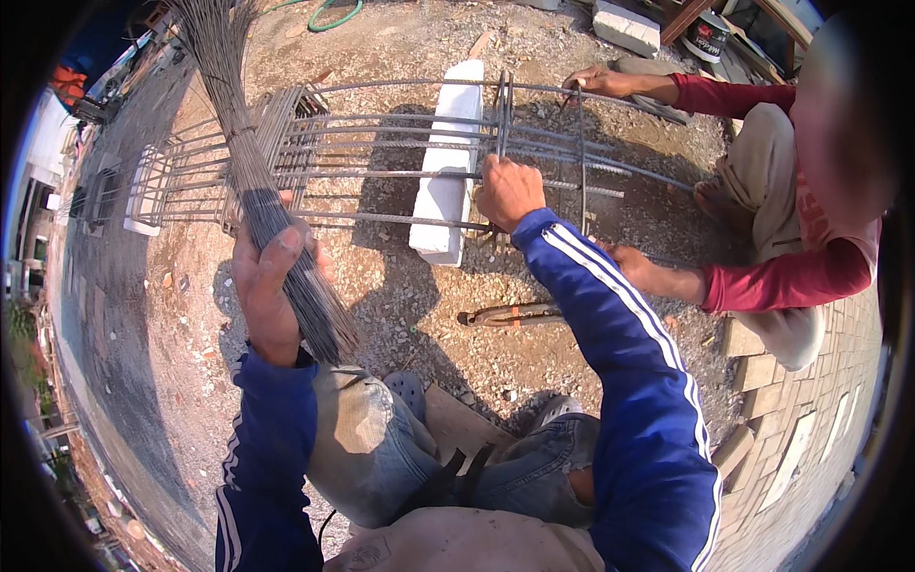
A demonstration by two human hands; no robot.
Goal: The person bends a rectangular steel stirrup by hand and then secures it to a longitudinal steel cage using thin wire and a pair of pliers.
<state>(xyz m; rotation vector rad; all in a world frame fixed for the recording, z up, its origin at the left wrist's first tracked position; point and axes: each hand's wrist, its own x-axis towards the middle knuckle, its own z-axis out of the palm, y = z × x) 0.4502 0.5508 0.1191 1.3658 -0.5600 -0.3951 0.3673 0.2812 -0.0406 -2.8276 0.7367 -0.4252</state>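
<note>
A long bundle of thin grey tie wire [250, 172] slants across the left side, with my left hand [272, 276] closed around its lower half. Ahead of me lies a rebar cage of long ribbed steel bars [381, 174]. My right hand [510, 194] is closed at the near end of a few upright steel stirrups [503, 110] grouped on the bars; its fingertips are hidden. A co-worker at the right has one hand [600, 83] at the far end of a single stirrup [582, 153] and the other hand [629, 267] near its close end.
A white block [448, 153] props up the bars, and another [145, 191] stands farther left. Rusty pincers [510, 314] lie on the gravel before my knees. At the back right are a pale block [625, 29] and a dark bucket [706, 38]. Paving bricks [801, 381] cover the right side.
</note>
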